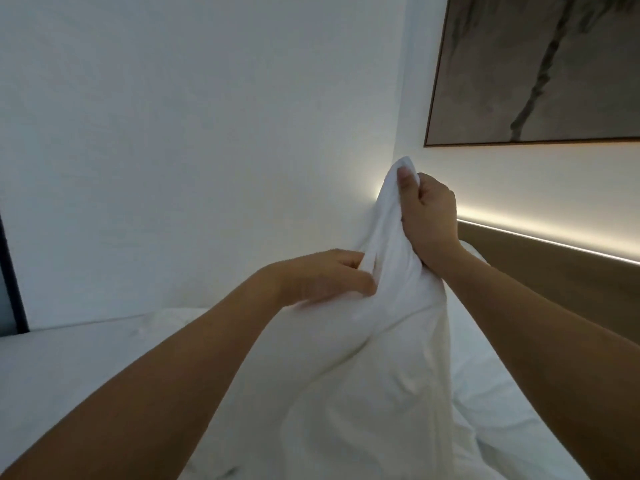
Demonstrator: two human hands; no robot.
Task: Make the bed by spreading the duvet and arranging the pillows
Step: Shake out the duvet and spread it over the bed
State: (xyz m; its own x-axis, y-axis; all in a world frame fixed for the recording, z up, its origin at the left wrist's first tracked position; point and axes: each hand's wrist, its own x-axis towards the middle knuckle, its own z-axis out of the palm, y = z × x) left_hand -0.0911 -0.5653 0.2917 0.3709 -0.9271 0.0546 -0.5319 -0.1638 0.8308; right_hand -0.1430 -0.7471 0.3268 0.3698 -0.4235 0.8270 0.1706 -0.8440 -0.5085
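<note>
A white duvet [381, 358] rises in a bunched, creased column above the bed [69, 358], one corner lifted to a peak near the bed's head end, in front of the corner where two walls meet. Its folds fall steeply from that peak and widen toward the near edge of the bed, covering much of the white sheet. A rounded white shape beside the headboard, possibly a pillow [474, 249], shows only partly behind the raised fabric.

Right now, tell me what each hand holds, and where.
Both grip the white duvet: right hand at its raised corner, left hand bunching fabric lower down.
</note>
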